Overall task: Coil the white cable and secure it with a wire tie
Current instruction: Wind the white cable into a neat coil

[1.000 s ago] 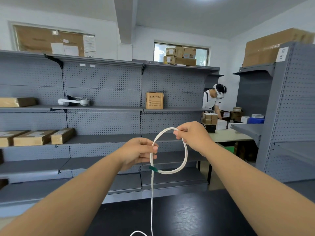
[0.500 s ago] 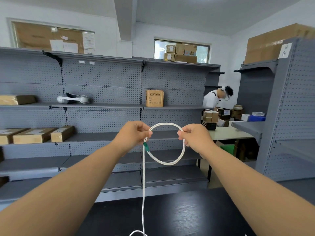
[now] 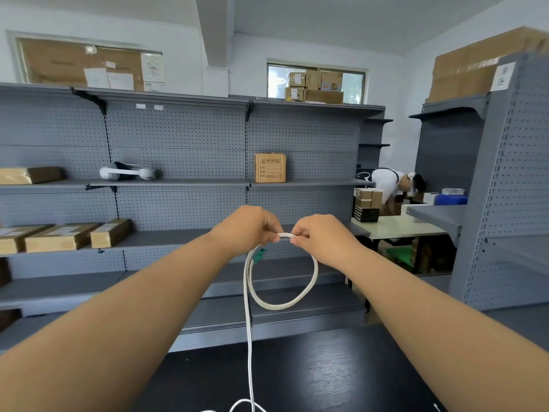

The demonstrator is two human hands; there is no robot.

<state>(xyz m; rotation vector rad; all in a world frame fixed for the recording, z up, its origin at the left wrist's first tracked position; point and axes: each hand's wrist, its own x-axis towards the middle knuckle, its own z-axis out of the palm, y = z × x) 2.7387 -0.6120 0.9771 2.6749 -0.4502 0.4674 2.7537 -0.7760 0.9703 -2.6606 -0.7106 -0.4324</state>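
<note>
Near the frame's centre the left hand (image 3: 246, 230) and the right hand (image 3: 322, 240) were held up almost touching. Each had its fingers curled, pinching the top of the white cable (image 3: 282, 305) where its strands lay together. From that pinch a loop hung toward six o'clock, with a green wire tie (image 3: 258, 254) at about ten o'clock on the loop (just under the left hand), and the loose tail dropped straight to the dark table (image 3: 341, 379) at six o'clock.

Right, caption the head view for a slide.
Left hand and right hand pinch a looped white cable above a dark table.
</note>
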